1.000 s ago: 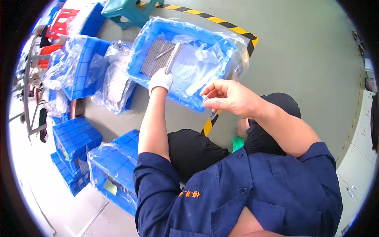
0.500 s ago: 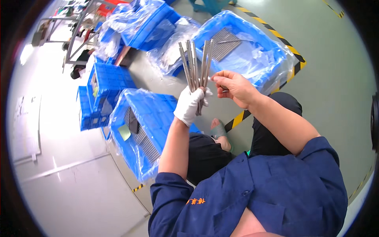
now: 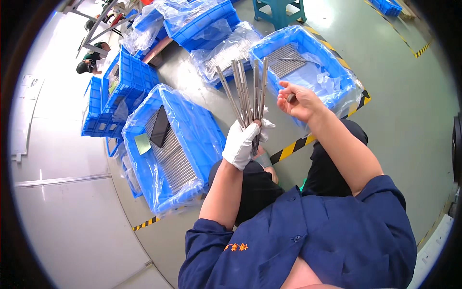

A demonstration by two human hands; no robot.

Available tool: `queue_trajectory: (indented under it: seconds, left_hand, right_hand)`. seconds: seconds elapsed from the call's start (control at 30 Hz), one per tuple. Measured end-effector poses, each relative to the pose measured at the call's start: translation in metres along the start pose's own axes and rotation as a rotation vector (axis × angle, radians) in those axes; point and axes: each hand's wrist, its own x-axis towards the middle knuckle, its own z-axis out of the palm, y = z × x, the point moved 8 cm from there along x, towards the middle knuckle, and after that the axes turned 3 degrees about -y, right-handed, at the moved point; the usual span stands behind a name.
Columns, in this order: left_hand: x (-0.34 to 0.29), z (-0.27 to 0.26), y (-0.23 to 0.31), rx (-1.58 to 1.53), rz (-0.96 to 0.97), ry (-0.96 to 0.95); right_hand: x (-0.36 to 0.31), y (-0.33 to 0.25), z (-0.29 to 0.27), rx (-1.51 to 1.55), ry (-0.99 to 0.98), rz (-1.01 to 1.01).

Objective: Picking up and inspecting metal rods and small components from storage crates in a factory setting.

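Note:
My left hand (image 3: 239, 146), in a white glove, is closed round the lower part of several thin metal rods (image 3: 246, 94). The rods stand up and fan apart toward their tops. To their right is my bare right hand (image 3: 305, 103), apart from them, its fingers curled. A small brownish thing shows in its palm, too little seen to name. Beyond the right hand, a blue plastic-lined crate (image 3: 332, 94) holds a row of rods (image 3: 285, 61), with a rod or two lying across it. A nearer lined crate (image 3: 199, 127) at the left holds more rods (image 3: 179, 166).
On the left crate's rods lie a black phone-like slab (image 3: 160, 126) and a pale green note (image 3: 142, 143). Stacked blue crates (image 3: 127, 79) stand behind it. A teal stool (image 3: 279, 13) is at the back, a crouching person (image 3: 90, 62) at far left. Striped tape (image 3: 291, 148) marks the floor.
The view has shifted, showing more of the left crate and the stool. My right hand has drawn away from the rods to the right. The left hand keeps its hold.

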Motion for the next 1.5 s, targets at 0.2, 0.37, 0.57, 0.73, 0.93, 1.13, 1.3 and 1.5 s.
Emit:
queue_trajectory:
  seconds: [0.2, 0.37, 0.57, 0.73, 0.93, 1.13, 1.3, 1.5]
  left_hand:
    - [-0.001, -0.004, 0.001, 0.039, 0.005, 0.009]
    - [0.001, -0.002, -0.001, -0.027, -0.031, 0.019]
    - [0.002, -0.003, -0.01, -0.034, -0.108, 0.046]
    - [0.001, -0.002, -0.008, -0.011, -0.118, 0.025]
    - [0.007, 0.0, -0.008, -0.034, -0.106, -0.011]
    - [-0.005, 0.028, -0.007, -0.213, -0.2, -0.221]
    - [-0.022, 0.037, -0.023, -0.405, -0.288, -0.364]
    - [-0.023, 0.061, -0.026, -0.395, -0.316, -0.586]
  right_hand:
    - [-0.005, 0.004, 0.014, -0.169, -0.034, -0.038]
    - [-0.003, -0.009, 0.035, -0.376, -0.243, -0.097]
    - [-0.012, -0.002, 0.056, -0.614, -0.346, -0.217]
    - [-0.018, -0.014, 0.059, -0.688, -0.302, -0.327]
    - [-0.025, -0.128, 0.017, -0.233, -0.145, -0.669]
    - [-0.029, -0.044, 0.065, -1.061, -0.393, -0.415]
    - [-0.017, 0.023, 0.065, -0.908, -0.678, -0.096]
    - [-0.054, -0.002, 0.077, -1.09, -0.618, -0.305]
